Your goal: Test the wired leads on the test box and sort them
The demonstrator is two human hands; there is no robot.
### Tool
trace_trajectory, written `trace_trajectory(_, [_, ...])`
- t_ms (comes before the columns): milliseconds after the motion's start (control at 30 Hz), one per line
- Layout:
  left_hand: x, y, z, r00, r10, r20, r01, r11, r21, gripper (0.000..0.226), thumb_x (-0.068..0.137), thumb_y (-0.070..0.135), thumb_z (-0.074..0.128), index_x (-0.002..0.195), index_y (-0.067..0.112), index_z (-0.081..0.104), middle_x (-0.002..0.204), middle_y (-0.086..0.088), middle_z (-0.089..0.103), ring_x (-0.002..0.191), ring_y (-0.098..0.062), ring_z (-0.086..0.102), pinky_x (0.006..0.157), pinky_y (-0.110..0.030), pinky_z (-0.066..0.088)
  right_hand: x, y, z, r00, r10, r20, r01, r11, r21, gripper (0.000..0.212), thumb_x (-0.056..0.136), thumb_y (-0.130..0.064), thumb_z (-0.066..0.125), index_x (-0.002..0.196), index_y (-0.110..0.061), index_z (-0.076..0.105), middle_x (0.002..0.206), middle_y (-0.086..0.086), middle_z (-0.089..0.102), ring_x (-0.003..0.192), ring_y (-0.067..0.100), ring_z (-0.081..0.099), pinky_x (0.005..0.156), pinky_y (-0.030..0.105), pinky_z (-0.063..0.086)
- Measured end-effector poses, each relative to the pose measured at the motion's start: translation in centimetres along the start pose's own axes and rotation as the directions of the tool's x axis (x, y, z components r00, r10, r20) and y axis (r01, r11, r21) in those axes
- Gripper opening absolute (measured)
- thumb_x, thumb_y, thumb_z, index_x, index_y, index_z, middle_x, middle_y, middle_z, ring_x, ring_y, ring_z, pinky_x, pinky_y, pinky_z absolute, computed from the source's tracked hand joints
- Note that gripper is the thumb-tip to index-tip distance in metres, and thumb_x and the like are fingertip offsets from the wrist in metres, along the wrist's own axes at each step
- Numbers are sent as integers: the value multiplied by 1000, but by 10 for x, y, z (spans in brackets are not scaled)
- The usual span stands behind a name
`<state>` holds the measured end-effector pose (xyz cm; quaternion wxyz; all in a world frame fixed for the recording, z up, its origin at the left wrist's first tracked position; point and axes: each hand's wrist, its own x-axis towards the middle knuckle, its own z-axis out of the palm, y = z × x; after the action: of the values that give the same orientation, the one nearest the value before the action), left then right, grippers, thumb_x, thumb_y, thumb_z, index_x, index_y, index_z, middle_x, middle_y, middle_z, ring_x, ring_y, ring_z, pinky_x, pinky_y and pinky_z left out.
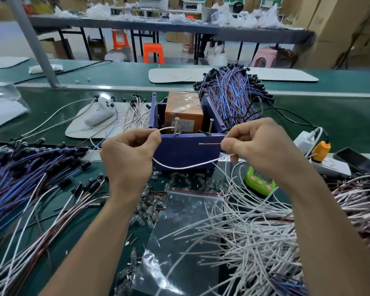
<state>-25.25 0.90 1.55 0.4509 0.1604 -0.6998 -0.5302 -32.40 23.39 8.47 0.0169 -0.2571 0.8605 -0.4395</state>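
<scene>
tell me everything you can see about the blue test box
The blue test box is an open-topped frame of blue panels, plastic-looking, upright on the green bench. Two screws stand upright on its front wall. An orange tape-wrapped block sits inside. The left hand and right hand hold a white lead in front of it.

A long grey table [158,25] is set across the back of the room, and white plastic bags [98,10] are heaped on it. Two orange stools [153,52] and a pink stool [264,57] are placed beneath and before it on a pale floor [4,37]. Tall cardboard boxes [340,28] are stacked to its right, and a slanted grey post [32,39] is seen at its left end.
</scene>
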Motion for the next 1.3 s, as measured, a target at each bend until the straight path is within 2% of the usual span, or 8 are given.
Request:
trace_trajectory(200, [0,-2,3,999,0,-34,1,999,43,15,83,26,83,77,39,78,70,18,75,61,-8,71,59,-25,58,2,0,2,1000,8,15,-8,1000,-13,19,88,-20,74,69,-20,75,56,-1,70,45,2,52,48,11,39])
trace_trajectory(367, [1,0,4,998,2,-59,1,999,45,20,83,25,83,76,41,76,68,20,74,58,-3,69,56,-19,55,3,3,4,1000,-1,-8,1,1000,-13,20,88,-21,74,68,-21,75,55,-2,70,42,1,50,46,10,38])
trace_trajectory(533, [0,-1,4,998,-13,-58,16,999,44,19,83,26,83,75,41,76,68,19,74,59,-3,69,57,-18,54,4,7,9,986,-25,-162,15,998,-62,19,87,-21,74,68,-25,75,53,-8,67,43,0,56,47,8,39])
trace_trajectory(833, [-3,4,5,997,-27,-67,32,997,64,20,83,28,83,73,43,75,67,20,74,59,-4,69,60,-25,59,8,11,19,908,-66,-414,-36,972,-234,19,88,-25,73,70,-20,76,50,-9,64,54,10,63,62,27,52])
trace_trajectory(933, [-5,6,7,996,-42,-76,43,999,13,17,83,26,81,72,39,77,67,13,74,60,-11,69,58,-28,59,5,5,10,959,-12,-285,-57,971,-231,20,83,-25,73,63,-22,74,50,-11,63,49,5,57,48,12,39])
trace_trajectory(1133, [-3,12,6,963,-173,-205,126,966,-225,15,81,19,74,73,31,79,67,11,73,59,-5,60,54,-16,49,-3,-6,-6,990,98,96,-76,975,-211,25,88,-29,72,64,-23,73,50,-4,63,39,3,46,46,15,36])
trace_trajectory(1233, [7,13,2,917,-265,-299,231,962,-144,15,82,16,76,84,31,79,57,19,66,50,1,55,52,-16,47,-8,-12,-11,976,73,207,-59,995,-74,35,96,-30,65,66,-16,75,51,3,63,38,3,43,42,12,33])
trace_trajectory(1300, [15,18,-3,872,-344,-348,343,937,-66,35,80,10,78,108,32,77,59,16,61,53,-4,56,61,-25,55,-12,-15,-14,953,70,296,-61,997,-42,38,99,-33,61,68,-15,76,52,3,62,41,4,44,43,12,33])
